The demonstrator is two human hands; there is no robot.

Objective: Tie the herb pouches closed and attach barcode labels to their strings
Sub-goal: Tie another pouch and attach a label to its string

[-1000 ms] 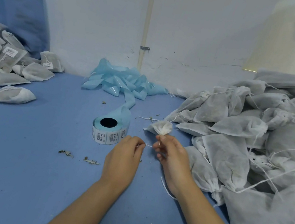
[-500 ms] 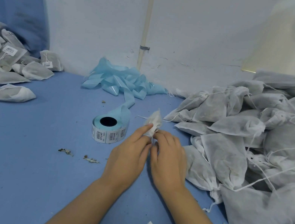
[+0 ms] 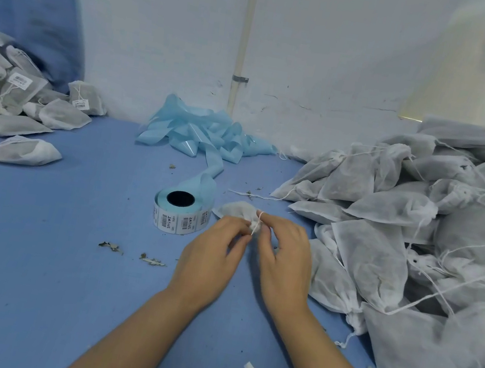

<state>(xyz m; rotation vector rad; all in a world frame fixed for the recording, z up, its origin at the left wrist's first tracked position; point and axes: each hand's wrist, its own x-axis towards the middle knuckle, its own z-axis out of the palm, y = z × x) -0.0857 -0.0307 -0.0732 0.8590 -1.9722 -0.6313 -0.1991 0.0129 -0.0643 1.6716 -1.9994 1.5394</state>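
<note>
Centre frame: both hands pinch the pouch string — best to draw the knot snug at the neck.

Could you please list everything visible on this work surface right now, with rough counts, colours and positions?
pouch in hand: one, white, centre, beside the roll
string: one, white, wound at that pouch's neck
label roll: one, pale blue with white barcode labels, centre
backing strip: one tangled heap, pale blue, by the wall
untied pouches: large pile, white-grey, right
labelled pouches: smaller pile, white-grey, left
herb crumbs: several, brownish, front centre
table: blue
left hand: pinching the pouch
right hand: pinching the string
</note>
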